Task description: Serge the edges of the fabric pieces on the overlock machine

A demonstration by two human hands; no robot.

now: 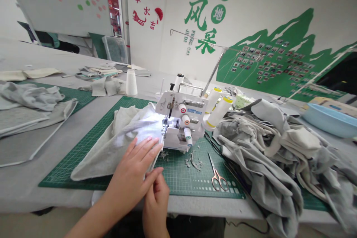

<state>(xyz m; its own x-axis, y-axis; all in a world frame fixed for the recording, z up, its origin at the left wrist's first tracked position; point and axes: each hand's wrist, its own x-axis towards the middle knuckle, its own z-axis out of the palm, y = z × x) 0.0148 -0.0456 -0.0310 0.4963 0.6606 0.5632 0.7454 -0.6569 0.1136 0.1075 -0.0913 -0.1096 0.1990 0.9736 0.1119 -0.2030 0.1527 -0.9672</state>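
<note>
A piece of light grey fabric (119,148) lies under the presser foot of a white overlock sewing machine (181,119), whose lamp lights the cloth. My left hand (138,165) rests flat on this fabric just in front of the foot, fingers stretched toward the machine. Close below it, my right hand (157,189) is closed with curled fingers at the fabric's near edge. The cloth between those fingers is mostly hidden by the hands. Green cutting mats (178,182) lie beneath the machine and fabric.
Scissors (217,176) and thread scraps (195,160) lie right of my hands. A large heap of grey fabric (264,152) covers the table's right side, near a blue basin (331,119). Thread cones (220,113) stand behind the machine. More cut pieces (33,119) lie at left.
</note>
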